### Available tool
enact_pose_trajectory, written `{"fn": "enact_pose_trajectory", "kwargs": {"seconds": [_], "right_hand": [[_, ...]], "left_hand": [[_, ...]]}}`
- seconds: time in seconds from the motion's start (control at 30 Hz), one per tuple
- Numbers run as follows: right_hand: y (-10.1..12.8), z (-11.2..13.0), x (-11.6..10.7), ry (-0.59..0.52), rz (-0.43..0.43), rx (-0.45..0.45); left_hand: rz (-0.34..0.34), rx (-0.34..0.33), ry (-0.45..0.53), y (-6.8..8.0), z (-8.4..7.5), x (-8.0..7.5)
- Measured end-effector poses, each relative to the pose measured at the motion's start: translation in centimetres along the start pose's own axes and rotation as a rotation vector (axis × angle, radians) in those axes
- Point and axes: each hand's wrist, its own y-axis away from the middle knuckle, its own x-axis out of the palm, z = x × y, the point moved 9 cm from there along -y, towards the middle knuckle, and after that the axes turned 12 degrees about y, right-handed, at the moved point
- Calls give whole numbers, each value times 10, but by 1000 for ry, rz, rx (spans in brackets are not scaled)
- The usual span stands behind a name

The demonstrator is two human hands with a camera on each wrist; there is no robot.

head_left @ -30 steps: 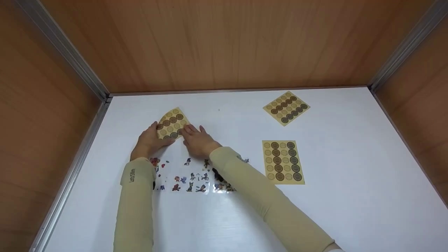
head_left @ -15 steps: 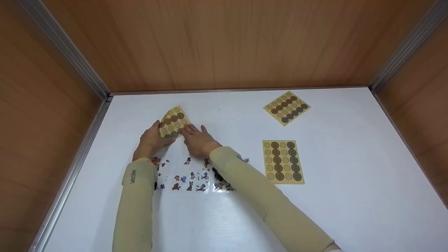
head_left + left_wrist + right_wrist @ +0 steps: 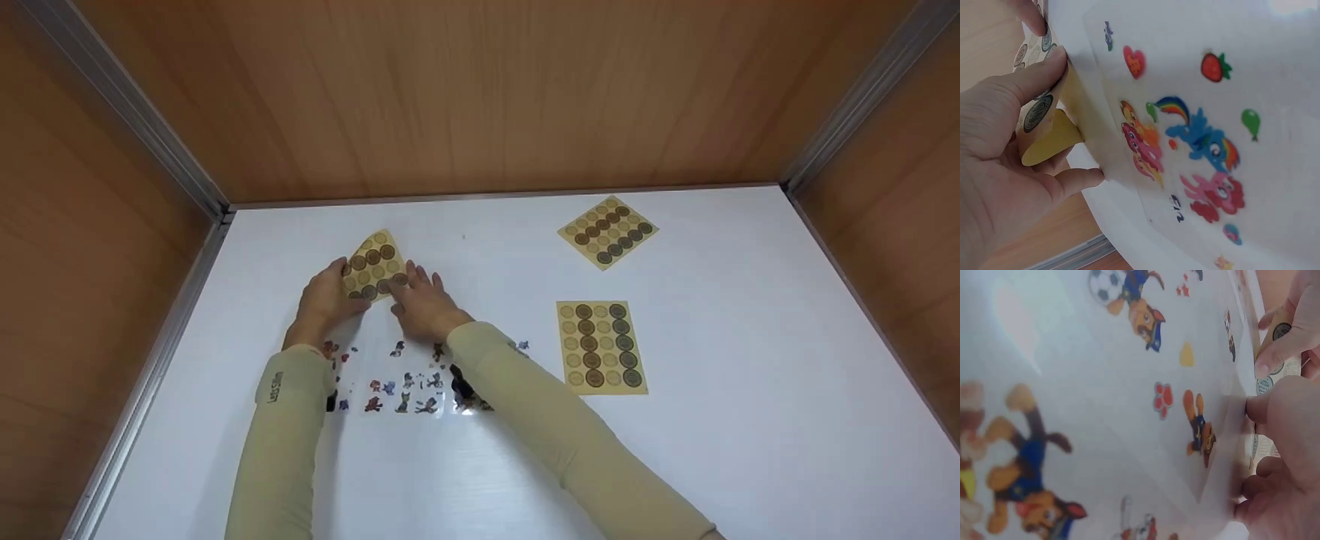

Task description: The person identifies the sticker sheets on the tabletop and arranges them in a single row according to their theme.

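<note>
My left hand (image 3: 322, 304) grips a kraft-coloured sticker sheet (image 3: 375, 262) by its left side, thumb on top and other fingers beneath. The sheet carries rows of round printed stickers, and its left edge curls up in the left wrist view. My right hand (image 3: 426, 306) lies at the sheet's lower right, a bent finger touching it and the others spread on the table. In the right wrist view the right hand's fingertips (image 3: 1255, 409) rest by the sheet's edge. Clear sheets with cartoon stickers (image 3: 1202, 140) lie on the table below both hands.
Two more sheets of round stickers lie to the right: a tilted one (image 3: 607, 232) at the back and a straighter one (image 3: 602, 347) nearer. Wooden panels (image 3: 480, 97) with metal edging stand around the white table (image 3: 712, 360). Sleeved forearms partly cover the clear sheets.
My right hand's fingers have shifted slightly along the sheet's right side, and more of its lower right corner shows. The left hand keeps its grip. The head view has moved a little.
</note>
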Motion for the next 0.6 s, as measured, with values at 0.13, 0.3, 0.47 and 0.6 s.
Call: {"fn": "enact_pose_trajectory", "kwargs": {"seconds": [0.13,0.3,0.47,0.6], "right_hand": [[2,-6,1,-79,-9,20],[3,-8,-4,-162,-37,3],[3,-12,-4,-228,-33,12],[6,-15,-2,-278,-14,11]], "left_hand": [[-11,9,44,1,-3,1],[-47,26,64,0,-8,-4],[-48,35,89,1,-10,-6],[-43,45,123,3,-12,-6]]}}
